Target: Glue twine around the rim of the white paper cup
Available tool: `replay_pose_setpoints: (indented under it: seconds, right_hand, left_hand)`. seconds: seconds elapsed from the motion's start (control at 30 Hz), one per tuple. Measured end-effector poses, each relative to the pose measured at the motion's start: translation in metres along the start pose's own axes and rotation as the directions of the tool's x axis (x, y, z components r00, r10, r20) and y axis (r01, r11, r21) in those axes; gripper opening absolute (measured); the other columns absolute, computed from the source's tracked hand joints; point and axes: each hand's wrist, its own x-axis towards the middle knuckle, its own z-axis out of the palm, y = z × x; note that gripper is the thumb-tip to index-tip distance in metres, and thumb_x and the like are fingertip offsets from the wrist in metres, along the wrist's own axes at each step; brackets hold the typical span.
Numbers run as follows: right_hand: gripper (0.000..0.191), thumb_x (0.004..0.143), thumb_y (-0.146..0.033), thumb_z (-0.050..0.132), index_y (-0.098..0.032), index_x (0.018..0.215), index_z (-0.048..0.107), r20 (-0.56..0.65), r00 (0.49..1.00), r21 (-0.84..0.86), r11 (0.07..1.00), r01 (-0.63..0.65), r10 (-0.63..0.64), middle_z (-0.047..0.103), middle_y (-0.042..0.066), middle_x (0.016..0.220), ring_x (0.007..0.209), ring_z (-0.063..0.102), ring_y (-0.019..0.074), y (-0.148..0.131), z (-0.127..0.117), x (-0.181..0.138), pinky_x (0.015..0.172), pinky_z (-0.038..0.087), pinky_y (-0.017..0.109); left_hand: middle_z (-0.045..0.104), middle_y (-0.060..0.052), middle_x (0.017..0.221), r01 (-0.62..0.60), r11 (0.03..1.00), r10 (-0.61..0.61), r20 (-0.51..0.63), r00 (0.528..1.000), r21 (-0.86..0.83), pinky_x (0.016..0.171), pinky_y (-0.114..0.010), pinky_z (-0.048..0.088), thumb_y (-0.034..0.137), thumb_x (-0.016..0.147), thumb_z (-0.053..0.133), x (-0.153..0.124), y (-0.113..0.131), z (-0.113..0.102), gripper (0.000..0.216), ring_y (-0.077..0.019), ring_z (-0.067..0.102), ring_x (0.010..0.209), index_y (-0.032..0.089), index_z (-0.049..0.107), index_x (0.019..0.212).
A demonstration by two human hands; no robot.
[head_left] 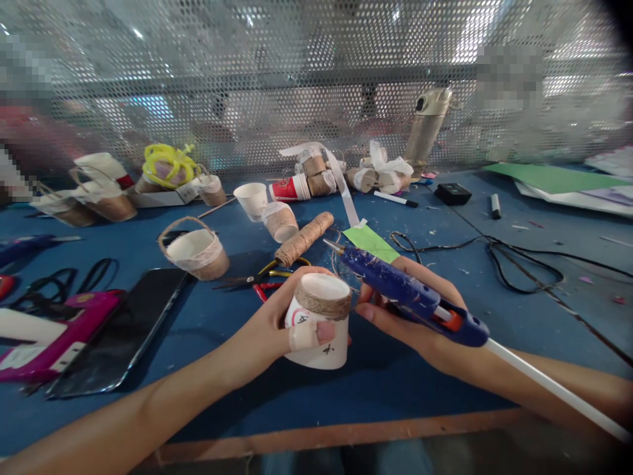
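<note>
My left hand [275, 315], with a bandage on its thumb, is closed around a white paper cup [324, 348]. Brown twine [324, 306] is wound in a band below the cup's rim, and dark marks show on the white wall. In my right hand [420, 338] is a blue hot glue gun [395, 280], its nozzle pointing up and left above the cup's right side. A white glue stick [554, 386] sticks out of the gun's back. The right fingertips are pinched near the cup; a thin strand seems to run there. Beyond the cup lies a twine roll [304, 239].
Scissors and red-handled pliers [262, 285] lie just behind the cup. A twine-handled cup basket [198, 254], a phone [123, 330] and a magenta tool [84, 330] are at left. Green paper [370, 243] and a black cable [494, 247] lie at right. Perforated metal [297, 66] stands behind.
</note>
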Motion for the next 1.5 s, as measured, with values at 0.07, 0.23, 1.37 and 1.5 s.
replay_pose_setpoints:
  seconds: [0.07,0.23,1.37,1.5]
  right_hand:
    - [0.017,0.077,-0.02,0.075,-0.021,0.086,0.06,0.021,1.0,0.005,1.0,-0.011,0.011,0.062,-0.004,0.071,0.059,0.054,0.0083,0.001,-0.001,0.0,0.055,0.044,0.02]
    - [0.018,0.077,-0.018,0.075,-0.02,0.087,0.06,0.052,0.998,0.084,0.996,-0.043,0.038,0.061,-0.005,0.073,0.062,0.054,0.0073,0.001,-0.001,0.001,0.058,0.045,0.018]
    - [0.024,0.073,-0.027,0.077,-0.018,0.086,0.058,0.008,0.956,0.357,0.892,-0.276,0.293,0.059,-0.005,0.069,0.053,0.05,0.0072,-0.01,0.003,0.033,0.051,0.042,0.021]
    - [0.021,0.075,-0.028,0.075,-0.018,0.081,0.058,0.022,0.959,0.323,0.906,-0.273,0.281,0.058,-0.005,0.065,0.052,0.049,0.0077,-0.006,0.001,0.034,0.05,0.041,0.022]
  left_hand:
    - [0.069,-0.008,0.106,0.008,1.0,-0.008,0.017,1.0,-0.019,0.073,-0.036,0.053,0.031,0.073,0.077,0.001,0.0,0.0,0.057,-0.0264,0.07,0.087,0.026,0.047,0.121]
    - [0.071,-0.007,0.102,-0.005,0.999,0.007,0.065,0.998,-0.042,0.076,-0.034,0.053,0.03,0.075,0.076,0.002,-0.001,0.001,0.056,-0.0243,0.07,0.086,0.026,0.047,0.123]
    - [0.073,-0.009,0.105,-0.089,0.961,0.051,-0.15,0.987,-0.262,0.08,-0.035,0.05,0.027,0.068,0.076,0.025,0.002,0.003,0.046,-0.0269,0.066,0.094,0.02,0.066,0.113]
    - [0.074,-0.01,0.102,-0.074,0.949,0.038,-0.12,0.992,-0.307,0.08,-0.035,0.051,0.028,0.071,0.072,0.029,0.0,0.007,0.043,-0.0275,0.068,0.092,0.019,0.066,0.113]
